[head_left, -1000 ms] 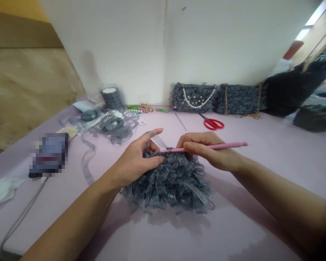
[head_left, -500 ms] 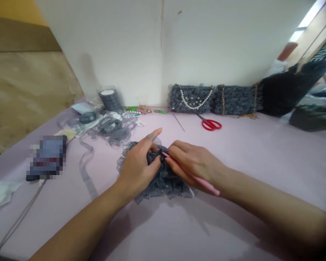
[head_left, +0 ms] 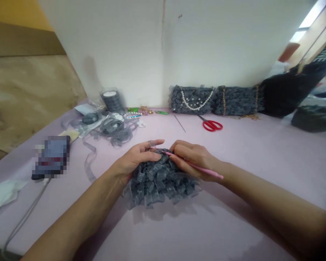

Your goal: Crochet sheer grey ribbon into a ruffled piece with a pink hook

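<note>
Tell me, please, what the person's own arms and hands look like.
The left hand and right hand are bare, with no gloves. The left forearm and right forearm show no sleeve, watch or bracelet; the upper arms are out of view.

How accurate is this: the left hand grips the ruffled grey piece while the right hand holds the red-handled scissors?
Not the scissors: the head view shows the right hand holding a pink hook; the left hand does grip the ruffled grey piece.

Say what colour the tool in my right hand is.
The tool is pink, clearest in the head view.
</note>
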The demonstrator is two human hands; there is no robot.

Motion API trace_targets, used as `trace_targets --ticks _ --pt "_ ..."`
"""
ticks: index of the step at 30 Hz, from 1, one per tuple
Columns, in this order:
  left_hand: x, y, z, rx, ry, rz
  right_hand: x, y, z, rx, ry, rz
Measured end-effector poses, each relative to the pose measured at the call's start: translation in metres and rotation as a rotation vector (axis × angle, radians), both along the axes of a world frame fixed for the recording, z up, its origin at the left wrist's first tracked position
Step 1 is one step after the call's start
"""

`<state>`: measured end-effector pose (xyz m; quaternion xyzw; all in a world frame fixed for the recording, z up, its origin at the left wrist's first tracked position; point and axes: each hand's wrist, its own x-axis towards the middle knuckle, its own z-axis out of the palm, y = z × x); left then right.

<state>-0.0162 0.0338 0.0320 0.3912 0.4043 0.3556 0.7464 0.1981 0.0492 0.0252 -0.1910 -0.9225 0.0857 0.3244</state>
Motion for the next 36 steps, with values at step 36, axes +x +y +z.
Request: trace_targets --ticks 36 --pt "-0.011 0.004 0.004 0.458 0.390 0.012 -0.014 -0.012 0.009 -0.657 0.233 -0.283"
